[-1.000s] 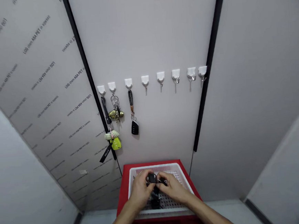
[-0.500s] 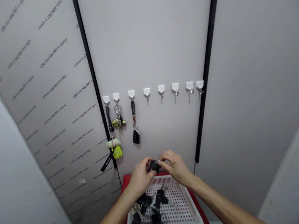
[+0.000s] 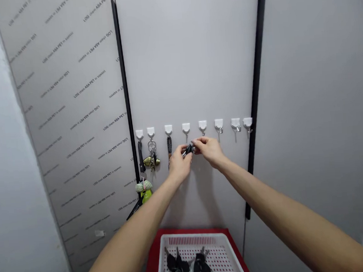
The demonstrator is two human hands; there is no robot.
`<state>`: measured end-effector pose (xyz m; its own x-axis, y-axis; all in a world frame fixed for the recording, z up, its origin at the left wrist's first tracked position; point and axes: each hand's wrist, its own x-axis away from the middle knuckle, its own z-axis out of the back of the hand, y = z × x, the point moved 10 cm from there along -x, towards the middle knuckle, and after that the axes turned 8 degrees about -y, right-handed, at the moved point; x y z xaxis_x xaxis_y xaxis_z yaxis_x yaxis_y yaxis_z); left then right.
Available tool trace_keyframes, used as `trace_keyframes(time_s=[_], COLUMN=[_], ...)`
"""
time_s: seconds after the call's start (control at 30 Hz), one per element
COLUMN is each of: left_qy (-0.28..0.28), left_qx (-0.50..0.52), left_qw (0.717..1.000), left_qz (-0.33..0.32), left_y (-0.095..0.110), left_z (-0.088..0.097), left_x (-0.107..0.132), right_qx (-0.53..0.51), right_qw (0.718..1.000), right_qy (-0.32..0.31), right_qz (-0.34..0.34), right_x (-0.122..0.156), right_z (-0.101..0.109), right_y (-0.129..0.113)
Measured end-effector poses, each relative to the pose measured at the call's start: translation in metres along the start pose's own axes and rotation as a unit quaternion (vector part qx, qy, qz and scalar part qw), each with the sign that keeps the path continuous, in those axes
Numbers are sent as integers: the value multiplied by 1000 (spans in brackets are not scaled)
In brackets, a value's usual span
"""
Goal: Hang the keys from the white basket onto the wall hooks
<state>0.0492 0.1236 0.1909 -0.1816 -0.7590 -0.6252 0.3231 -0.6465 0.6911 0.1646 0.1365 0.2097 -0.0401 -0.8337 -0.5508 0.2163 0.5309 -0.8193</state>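
Observation:
My left hand (image 3: 180, 163) and my right hand (image 3: 210, 150) are raised together just below the fourth white wall hook (image 3: 186, 129) from the left. Between their fingertips they pinch a small bunch of keys (image 3: 189, 149) with black heads; much of it is hidden by the fingers. Left of my hands, a key fob's braided black strap (image 3: 169, 144) hangs from the third hook, its lower end behind my left hand. Farther left hang a key ring with a gold charm (image 3: 152, 161) and a black strap (image 3: 140, 156) with a lime-green case (image 3: 146, 195).
Below my hands, a white perforated basket (image 3: 192, 238) with several black-headed keys (image 3: 179, 264) stands on a red surface (image 3: 151, 257). More bare hooks (image 3: 218, 124) continue to the right. Black vertical strips (image 3: 256, 92) flank the grey panel.
Both hands have risen from above the basket to the hooks, carrying the keys up with them. The camera view has tilted upward, so the hooks appear lower.

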Motion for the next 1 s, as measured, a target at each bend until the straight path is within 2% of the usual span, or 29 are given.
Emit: trace_keyframes(time_s=[0.13,0.27,0.37,0.47,0.57,0.63,0.73,0.8,0.87,0.93,1.0], left_qy=[23,19,-9,-40,-64,-100,-165,-206,-252,-297,-331], left_qx=[-38,-53,-47,-12,32,52,41,-6,-87,-169,-234], left_qw=[999,996,995,994,991,986,972,959,940,919,899], left_qz=[17,68,84,102,113,122,163,193,213,196,164], left_y=[7,-5,-17,-32,-52,-72,-112,-139,-160,-167,-165], left_z=[12,14,8,0,-8,-19,-41,-57,-71,-86,-97], left_x=[-21,-29,-26,-9,22,51,107,145,179,201,214], right_qx=[39,119,158,182,184,183,192,217,277,345,393], right_qw=[998,990,985,982,980,981,979,957,921,884,860], right_qy=[47,70,60,57,74,56,-56,-168,-250,-294,-311], right_qz=[-8,-23,-17,9,30,19,-48,-93,-112,-111,-99], right_x=[-21,-31,-30,-18,10,38,92,135,175,203,217], right_z=[4,2,-1,2,10,9,-14,-38,-57,-68,-74], right_y=[-6,-1,4,6,16,36,91,134,168,190,198])
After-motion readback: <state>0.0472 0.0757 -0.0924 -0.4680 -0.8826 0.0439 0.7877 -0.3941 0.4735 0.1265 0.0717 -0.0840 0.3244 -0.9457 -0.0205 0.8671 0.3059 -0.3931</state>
